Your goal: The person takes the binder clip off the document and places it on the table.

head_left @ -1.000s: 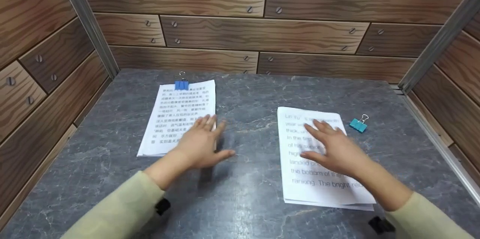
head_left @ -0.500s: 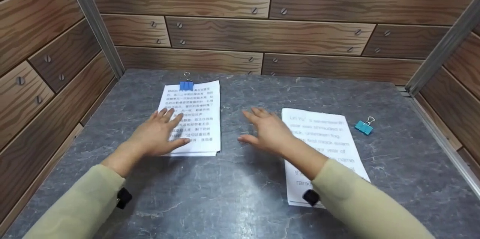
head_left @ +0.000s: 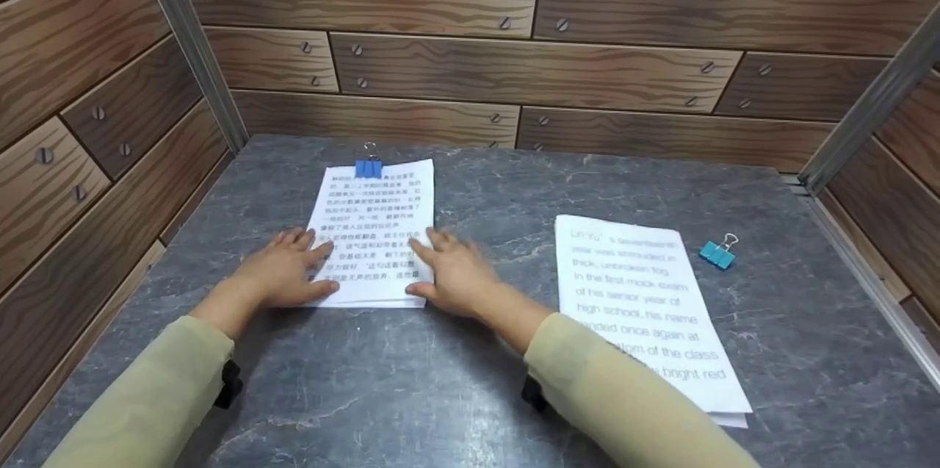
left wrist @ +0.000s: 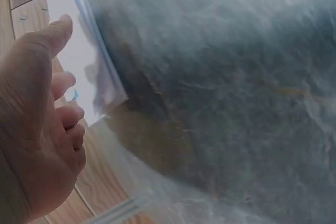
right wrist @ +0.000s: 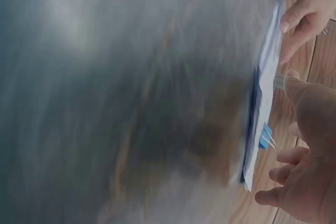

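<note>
The left hand (head_left: 281, 273) is at the left edge of the left stack (head_left: 374, 214), its fingers loosely spread, thumb apart, gripping nothing; whether they touch the paper I cannot tell. That stack lies flat on the counter (head_left: 382, 387), the blue clip (head_left: 369, 169) on its far edge, presumably to bind the pages. The right hand (head_left: 459, 273) mirrors the left at the opposite edge, fingers likewise spread and grasping nothing, contact unclear; the pairing looks suited to framing the stack from both sides. Farther right lies the right stack (head_left: 624, 277), unclipped, its teal clip (head_left: 717, 253) loose just beside it, perhaps for easy reach.
</note>
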`<state>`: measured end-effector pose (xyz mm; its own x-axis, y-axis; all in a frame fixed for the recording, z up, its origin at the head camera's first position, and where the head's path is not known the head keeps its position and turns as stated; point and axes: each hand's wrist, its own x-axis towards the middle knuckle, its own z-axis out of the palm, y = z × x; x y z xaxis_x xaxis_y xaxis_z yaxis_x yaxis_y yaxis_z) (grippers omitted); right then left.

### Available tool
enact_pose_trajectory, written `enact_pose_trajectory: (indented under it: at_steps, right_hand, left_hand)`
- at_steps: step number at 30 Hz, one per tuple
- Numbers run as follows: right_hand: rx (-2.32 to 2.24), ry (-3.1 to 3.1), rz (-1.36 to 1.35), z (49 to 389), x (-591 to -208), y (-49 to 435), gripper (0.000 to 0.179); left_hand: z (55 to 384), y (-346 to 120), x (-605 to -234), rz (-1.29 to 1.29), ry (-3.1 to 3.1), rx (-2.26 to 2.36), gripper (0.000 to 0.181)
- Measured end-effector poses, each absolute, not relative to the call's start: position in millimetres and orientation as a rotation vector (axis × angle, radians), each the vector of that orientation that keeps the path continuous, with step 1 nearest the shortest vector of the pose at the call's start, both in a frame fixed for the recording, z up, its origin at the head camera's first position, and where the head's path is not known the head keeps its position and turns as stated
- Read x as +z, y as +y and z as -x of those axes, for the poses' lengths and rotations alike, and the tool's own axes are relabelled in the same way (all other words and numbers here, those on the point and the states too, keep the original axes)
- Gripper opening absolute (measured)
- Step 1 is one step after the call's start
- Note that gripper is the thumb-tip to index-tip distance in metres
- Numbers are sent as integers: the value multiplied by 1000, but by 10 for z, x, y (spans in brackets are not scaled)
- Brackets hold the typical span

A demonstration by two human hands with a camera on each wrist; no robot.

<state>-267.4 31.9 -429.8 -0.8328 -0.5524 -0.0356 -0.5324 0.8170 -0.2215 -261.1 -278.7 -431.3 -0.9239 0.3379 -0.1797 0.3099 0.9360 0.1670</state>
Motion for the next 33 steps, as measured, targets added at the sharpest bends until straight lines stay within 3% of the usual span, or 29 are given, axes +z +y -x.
enact_pose_trajectory:
  at_steps: [8,18,33]
  right_hand:
    - [-61,2802,812,2605,-4382,147,71]
    - [-147,2806,748,2639,-4387,149,57]
    - [-132,2808,809,2568,-4395,300,56]
  left_hand:
    - [2636,-2811,-4342,-532,2833,299,84]
    - [2660,-2821,-4373,-566,2830,316,86]
    - [2547,-2637,-4335,-541,2827,271,82]
